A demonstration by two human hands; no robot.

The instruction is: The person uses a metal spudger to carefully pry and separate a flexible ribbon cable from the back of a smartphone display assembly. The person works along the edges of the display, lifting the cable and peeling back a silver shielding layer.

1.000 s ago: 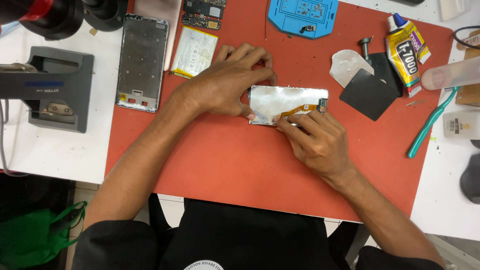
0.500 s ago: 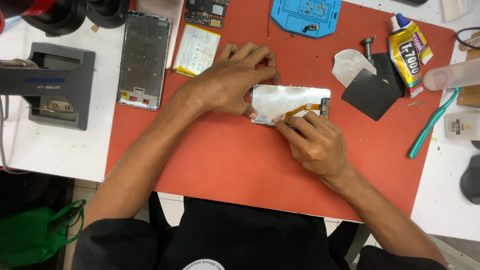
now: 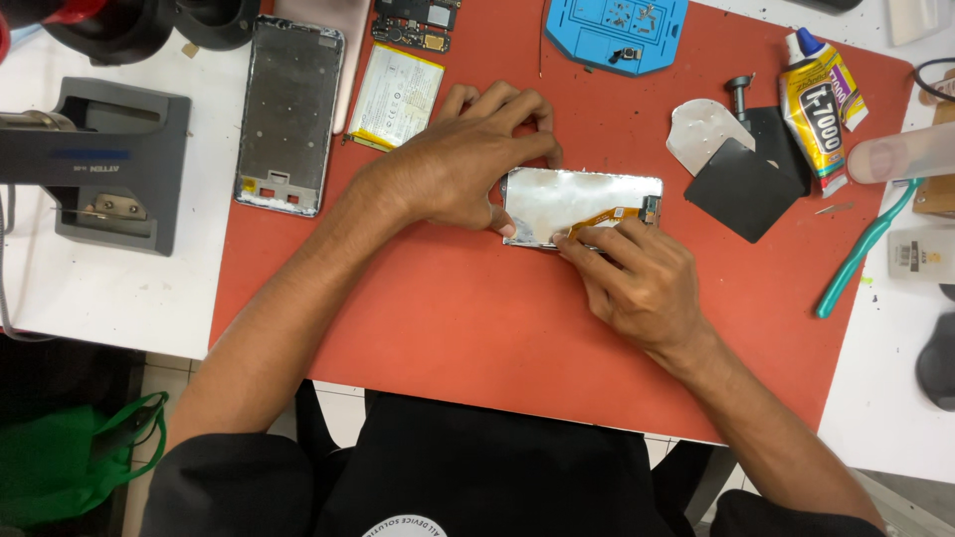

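Silver phone screen panel (image 3: 557, 199) lying flat, back side up, about the middle of the red work mat (image 3: 418, 318), with an orange flex cable (image 3: 605, 216) across its shiny back; left hand (image 3: 468, 159) resting on the left end of the panel, fingers curled and narrow, thumb tip pressed at the near left corner, fingertips over the far left edge; right hand (image 3: 642, 278) coming from the near right side, fingers bent close together, tips pressed on the near edge of the panel just where the flex cable begins; cannot tell if the cable is pinched or only pushed down.

Farther left on the mat, grey phone frame (image 3: 288, 114) lying lengthwise, well apart from the panel; flat white battery (image 3: 398, 94) just right of the frame, near the left hand's knuckles; dark circuit board (image 3: 418, 22) at the far edge behind the battery; blue screw tray (image 3: 617, 25) at the far edge, farther right.

Right of the panel, black sheet (image 3: 741, 179) with a silver foil piece (image 3: 701, 134) touching its far left side; yellow glue tube (image 3: 821, 104) just beside the sheet, far right; green plastic tool (image 3: 860, 254) half on the white table (image 3: 99, 288), right of the mat; grey station box (image 3: 109, 159) on the table at the left; green bag (image 3: 70, 467) below on the floor, near left.
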